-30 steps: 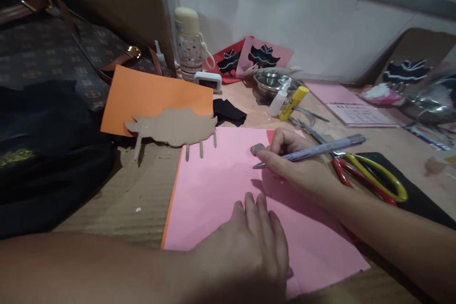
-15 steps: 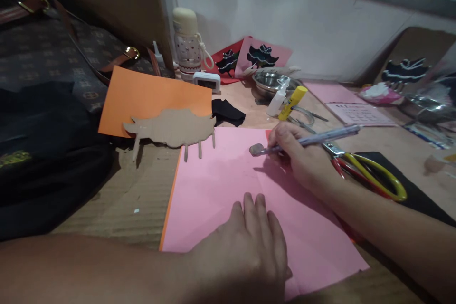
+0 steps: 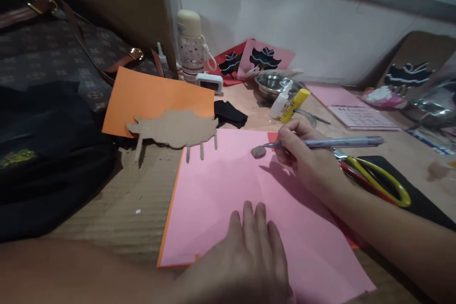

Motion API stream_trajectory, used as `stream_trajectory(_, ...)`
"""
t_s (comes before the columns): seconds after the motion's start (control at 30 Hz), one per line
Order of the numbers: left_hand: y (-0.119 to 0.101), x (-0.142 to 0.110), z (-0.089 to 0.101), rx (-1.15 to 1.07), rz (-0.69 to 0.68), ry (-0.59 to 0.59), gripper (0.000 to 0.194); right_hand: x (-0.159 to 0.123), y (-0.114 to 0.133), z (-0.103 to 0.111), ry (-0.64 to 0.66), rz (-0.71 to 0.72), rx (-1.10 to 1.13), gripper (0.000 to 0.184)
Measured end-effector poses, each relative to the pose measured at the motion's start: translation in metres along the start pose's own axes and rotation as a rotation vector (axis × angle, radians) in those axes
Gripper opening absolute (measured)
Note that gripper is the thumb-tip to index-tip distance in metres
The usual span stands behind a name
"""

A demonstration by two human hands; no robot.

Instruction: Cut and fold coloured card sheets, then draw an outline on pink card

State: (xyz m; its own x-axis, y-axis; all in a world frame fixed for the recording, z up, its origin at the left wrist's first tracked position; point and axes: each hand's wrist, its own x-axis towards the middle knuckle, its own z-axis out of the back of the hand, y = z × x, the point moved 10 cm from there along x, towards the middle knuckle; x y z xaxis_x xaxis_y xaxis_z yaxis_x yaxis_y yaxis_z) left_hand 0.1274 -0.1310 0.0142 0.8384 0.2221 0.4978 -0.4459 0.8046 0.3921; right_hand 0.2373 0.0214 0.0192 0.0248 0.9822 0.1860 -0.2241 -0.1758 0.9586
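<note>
My left hand (image 3: pixel 245 251) lies flat on a pink sheet of paper (image 3: pixel 221 199), fingers stretched out and slightly apart. A slim pen (image 3: pixel 345 142) is gripped in my right hand (image 3: pixel 302 152) over the sheet's upper right part, its point facing left. At the pen's tip is a small grey, rounded eraser-like piece (image 3: pixel 258 152); whether the tip touches it I cannot tell. A cardboard cut-out (image 3: pixel 174 128) with curved edges and thin legs overlaps the sheet's upper left corner. Under the pink sheet an orange edge shows.
Scissors (image 3: pixel 377 180) with yellow and red handles lie right of my right hand. Beyond stand a glue stick (image 3: pixel 295 104), a white squeeze bottle (image 3: pixel 280 102) and a metal bowl (image 3: pixel 272 86). An orange sheet (image 3: pixel 153 95), a bottle (image 3: pixel 190 47) and dark bag (image 3: pixel 35 152) occupy the left.
The pen has swung flatter in my right hand, and its tip now sits by the upper edge of the grey piece. The whole view has shifted slightly; my left hand stays on the paper.
</note>
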Motion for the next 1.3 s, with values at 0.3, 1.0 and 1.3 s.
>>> stream_trajectory(0.3, -0.010, -0.014, -0.004, 0.096, -0.114, 0.092, 0.026, 0.001, -0.004, 0.001, 0.017, 0.005, -0.032, 0.029)
stream_trajectory(1.0, 0.001, -0.001, 0.002, 0.005, -0.009, 0.023, 0.029, -0.030, -0.001, -0.038, 0.158, -0.243, 0.101, 0.028)
stream_trajectory(1.3, 0.005, 0.004, 0.006, -0.020, -0.002, 0.065, 0.038, -0.038, -0.018, -0.050, 0.177, -0.325, -0.012, 0.030)
